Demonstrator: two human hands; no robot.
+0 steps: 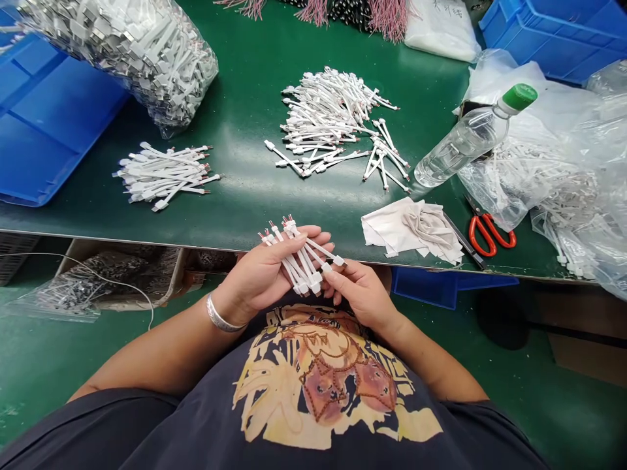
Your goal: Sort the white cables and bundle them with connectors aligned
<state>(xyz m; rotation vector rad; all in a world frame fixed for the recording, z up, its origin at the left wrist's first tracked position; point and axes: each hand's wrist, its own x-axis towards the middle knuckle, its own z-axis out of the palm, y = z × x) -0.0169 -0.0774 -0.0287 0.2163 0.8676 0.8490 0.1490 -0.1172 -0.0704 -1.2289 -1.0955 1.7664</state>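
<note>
Gripping cables (301, 261) in my left hand (259, 274), right hand (360, 294) pinching them; piles (164, 173) at eleven and twelve (328, 114), one bottle (463, 138) at two.

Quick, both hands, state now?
Left hand: closed, holding a bundle of white cable leads.
Right hand: closed, gripping the same bundle.

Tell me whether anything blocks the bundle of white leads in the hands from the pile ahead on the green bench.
Nothing visible does: the left hand and right hand hold the bundle at the bench edge, the pile lying straight ahead.
</note>
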